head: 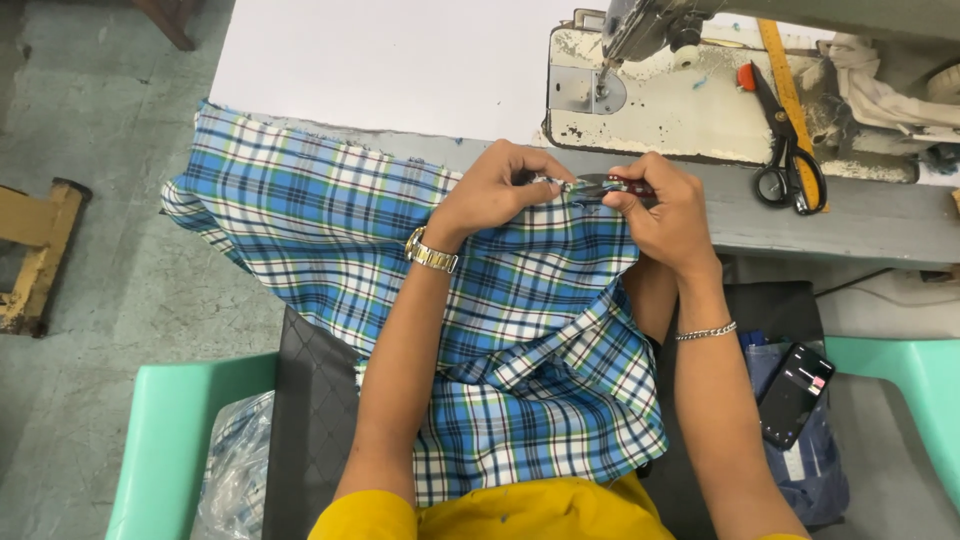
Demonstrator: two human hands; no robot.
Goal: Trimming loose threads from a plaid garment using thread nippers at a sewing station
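Both hands pinch the top edge of a soft blue, white and black plaid cloth [520, 300] draped over the lap. The left hand [500, 190] grips a fold; the right hand [665, 210] holds a small red-handled tool [615, 183] against it. Black-handled scissors [785, 150] lie near the chipped sewing machine [660, 95].

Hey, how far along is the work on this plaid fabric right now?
Little looks finished: the blue plaid fabric lies loose over the lap and table edge. In hand: the left hand pinches its top edge while the right hand works there with a small red-handled tool. Left: nothing sits under the sewing machine, and the scissors lie aside.
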